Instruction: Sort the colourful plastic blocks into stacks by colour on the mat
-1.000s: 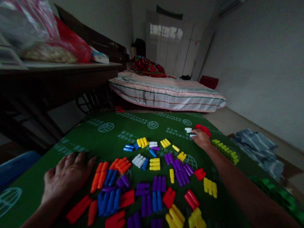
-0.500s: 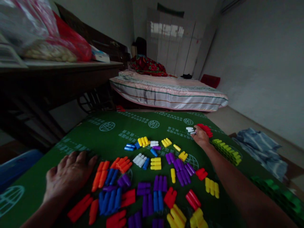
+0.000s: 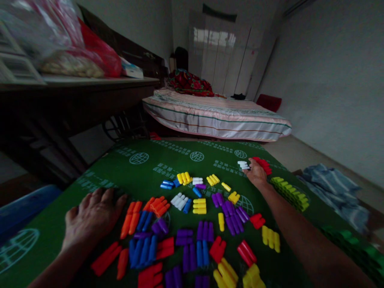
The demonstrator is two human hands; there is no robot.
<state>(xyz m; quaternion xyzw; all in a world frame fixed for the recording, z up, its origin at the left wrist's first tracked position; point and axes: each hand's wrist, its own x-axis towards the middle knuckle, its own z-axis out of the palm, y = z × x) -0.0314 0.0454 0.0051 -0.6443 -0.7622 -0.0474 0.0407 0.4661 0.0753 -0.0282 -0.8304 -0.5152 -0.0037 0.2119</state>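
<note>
Little has changed across the last second. The right hand (image 3: pixel 255 173) was already stretched out to the far right part of the green cloth (image 3: pixel 144 176) and it stays there; the whole scene sits slightly further right in the view, which looks like the head turning rather than anything on the cloth moving. The left hand (image 3: pixel 91 218) has kept its place too, lying flat and spread, palm down, on the cloth just left of the orange pieces (image 3: pixel 131 218), holding nothing.

The right hand's fingertips are at the white pieces (image 3: pixel 243 165), a small cluster of short rounded plastic sticks lying near the far edge of the cloth, with the red pieces (image 3: pixel 263 164) just beside them on the right. The fingers are curled down over the near end of the cluster, but the view is dim and small there, so I cannot tell whether they pinch a piece or only touch it. The white pieces lie flat, side by side, long axes running roughly left to right across the view, the rounded ends pointing left, away from the hand.

A row of yellow-green pieces (image 3: pixel 290 193) runs along the cloth to the right of the forearm. Between the two arms the cloth is strewn with groups of purple pieces (image 3: pixel 232 216), blue pieces (image 3: pixel 142 250) and yellow pieces (image 3: pixel 199 206). Beyond the cloth stands a bed (image 3: pixel 219 118) with a striped cover.
</note>
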